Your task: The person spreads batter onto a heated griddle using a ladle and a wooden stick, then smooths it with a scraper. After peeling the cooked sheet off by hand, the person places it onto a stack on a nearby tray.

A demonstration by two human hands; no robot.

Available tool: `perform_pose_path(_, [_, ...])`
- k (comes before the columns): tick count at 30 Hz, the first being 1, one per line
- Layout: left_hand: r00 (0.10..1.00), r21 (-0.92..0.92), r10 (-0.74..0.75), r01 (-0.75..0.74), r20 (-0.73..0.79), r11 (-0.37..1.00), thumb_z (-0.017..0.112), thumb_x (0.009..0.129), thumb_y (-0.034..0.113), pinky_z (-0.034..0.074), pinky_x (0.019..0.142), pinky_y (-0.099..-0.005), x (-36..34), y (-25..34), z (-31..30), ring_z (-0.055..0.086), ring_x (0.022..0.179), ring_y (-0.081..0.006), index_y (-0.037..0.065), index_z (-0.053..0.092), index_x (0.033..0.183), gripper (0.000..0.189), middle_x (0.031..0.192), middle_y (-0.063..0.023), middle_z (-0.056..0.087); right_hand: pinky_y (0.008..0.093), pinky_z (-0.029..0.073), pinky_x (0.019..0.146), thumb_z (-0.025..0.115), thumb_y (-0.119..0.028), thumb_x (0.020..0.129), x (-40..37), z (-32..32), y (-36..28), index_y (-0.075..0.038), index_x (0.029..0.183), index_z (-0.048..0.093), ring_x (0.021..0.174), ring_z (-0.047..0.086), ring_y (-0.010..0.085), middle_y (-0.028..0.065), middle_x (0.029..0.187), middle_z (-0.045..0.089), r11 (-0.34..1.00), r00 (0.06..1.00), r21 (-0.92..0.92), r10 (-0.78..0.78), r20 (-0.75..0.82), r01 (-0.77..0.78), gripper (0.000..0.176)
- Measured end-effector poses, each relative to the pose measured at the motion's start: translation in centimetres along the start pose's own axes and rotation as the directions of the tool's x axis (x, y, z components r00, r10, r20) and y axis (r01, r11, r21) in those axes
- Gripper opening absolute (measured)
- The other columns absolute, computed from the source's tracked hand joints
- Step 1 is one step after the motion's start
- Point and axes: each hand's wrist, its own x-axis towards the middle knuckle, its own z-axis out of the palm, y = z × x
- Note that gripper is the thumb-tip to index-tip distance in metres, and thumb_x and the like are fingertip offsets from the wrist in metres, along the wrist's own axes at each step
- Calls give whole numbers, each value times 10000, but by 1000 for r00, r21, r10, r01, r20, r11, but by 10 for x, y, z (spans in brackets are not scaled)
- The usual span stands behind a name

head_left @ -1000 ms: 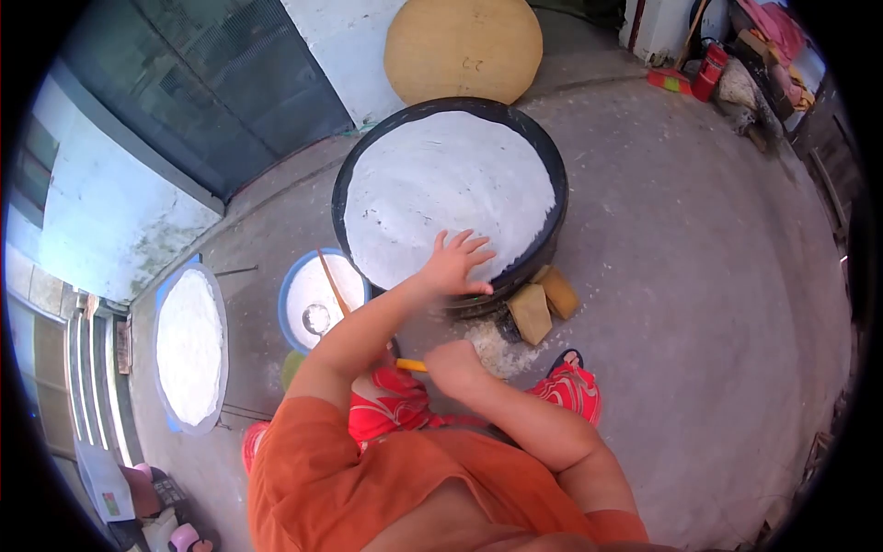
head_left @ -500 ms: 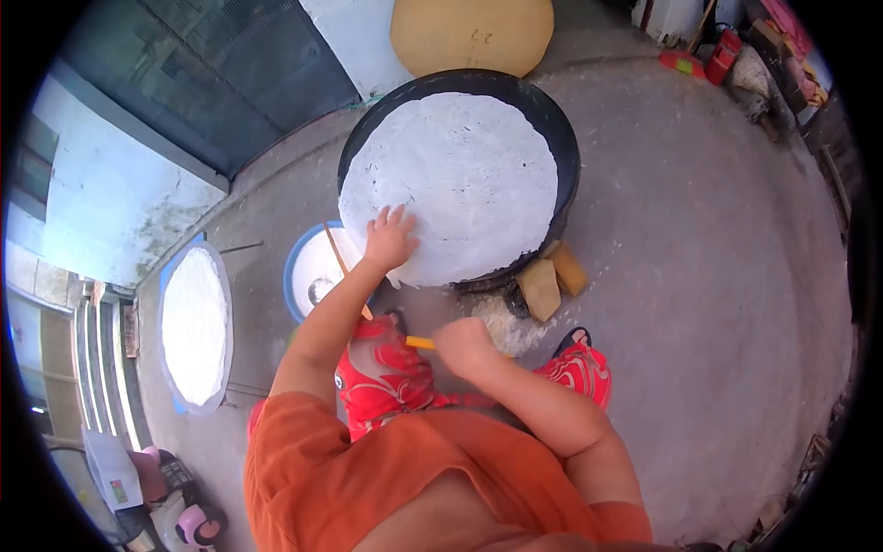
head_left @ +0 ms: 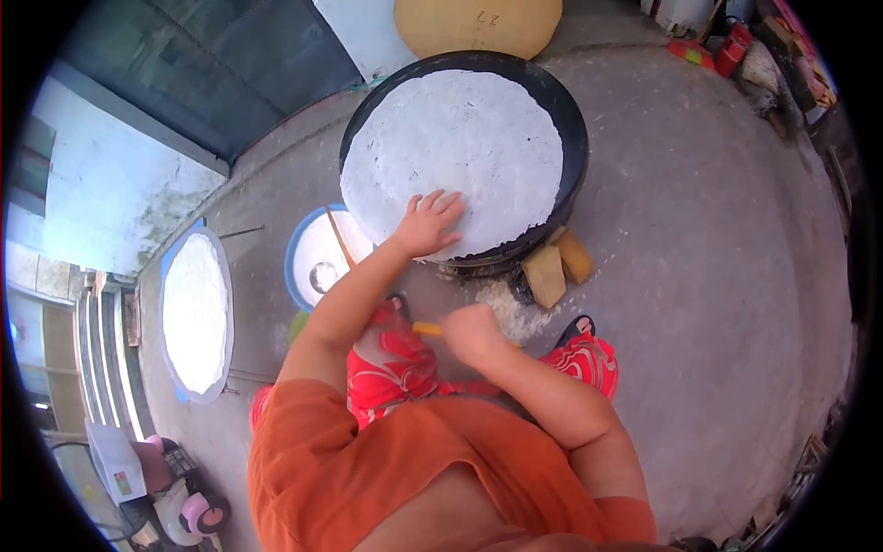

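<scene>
A wide white sheet of thin batter or dough (head_left: 469,138) covers most of a large round black griddle (head_left: 572,138). My left hand (head_left: 430,224) is over the sheet's near edge with its fingers spread, seemingly touching it. Closer to my body, my right hand (head_left: 472,333) is closed around a yellow stick-like handle (head_left: 427,327); the rest of that tool is hidden. Left of the griddle stands a blue-rimmed basin (head_left: 292,253) of white batter. A wooden stick (head_left: 340,237) leans across it, and a round ladle bowl (head_left: 323,276) sits in the batter.
Wooden blocks (head_left: 544,276) lie by the griddle's near right side, with pale crumbs (head_left: 510,313) on the concrete floor. At far left is another white round sheet (head_left: 196,313) on a tray. A big tan disc (head_left: 478,26) stands behind the griddle.
My left hand has shifted right along the sheet's near edge. My right hand, still gripping the yellow handle, has moved slightly. The view has shifted a little.
</scene>
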Motion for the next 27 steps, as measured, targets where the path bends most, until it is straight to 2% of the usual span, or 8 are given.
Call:
perform_pose_path(3, [992,-125,54,-68,-110,990,641,712,394,213,994,-502,-26,-20,-5,263,1265,-285,183,364,1304,686,1385,-59,290,363,461,543,540,-118,706,-3,1,2,-94,720,659,629,623,261,93,641,621,999,997,50,21,-76,-17,122])
perform_pose_path(5, [999,-108,-6,1,-45,994,753,567,382,215,994,-497,-47,-32,-16,254,1270,-289,199,321,1329,895,1384,-84,273,374,458,535,535,-118,707,-5,0,3,-87,711,645,608,617,271,98,611,608,997,993,75,34,-109,-26,115])
perform_pose_path(10, [979,80,-178,171,95,982,810,469,310,230,988,-480,-88,-45,-5,266,1263,-282,222,290,1341,1019,1365,-87,281,378,463,533,515,-123,743,-9,-4,9,-56,787,587,612,614,274,99,629,604,993,989,96,83,-124,-71,107])
perform_pose_path(13, [961,202,-277,273,-12,940,795,499,268,257,970,-464,-97,-53,17,296,1240,-267,220,311,1327,960,1337,-81,315,379,472,565,516,-129,745,-12,-11,13,-45,845,565,659,617,282,110,674,613,989,994,93,114,-5,-113,140])
perform_pose_path(17, [953,107,-183,213,-242,971,725,553,140,302,935,-435,-98,-61,24,369,1179,-255,182,390,1260,783,1259,-66,400,379,478,615,510,-125,731,-14,-21,14,-45,891,541,717,617,287,117,711,617,979,977,80,179,117,-189,182])
perform_pose_path(20, [941,97,-108,147,-322,984,671,568,82,335,909,-414,-96,-62,13,430,1112,-247,143,488,1136,600,1166,-55,474,384,477,662,510,-133,713,-16,-11,19,-46,914,526,748,614,291,125,744,619,961,964,96,252,85,-260,220])
perform_pose_path(25, [900,22,-42,57,-434,998,629,580,61,382,855,-382,-94,-70,8,517,958,-234,98,592,874,298,931,-42,572,404,475,669,472,-211,744,-14,8,40,-68,814,605,739,610,315,148,757,625,942,920,170,322,-226,-288,207])
perform_pose_path(27, [868,-116,-79,24,-490,993,621,595,59,398,821,-370,-94,-64,-5,538,874,-241,86,599,790,198,815,-46,575,412,475,665,459,-247,769,-17,-1,47,-67,778,628,734,607,327,160,749,624,892,891,232,427,-154,-388,246])
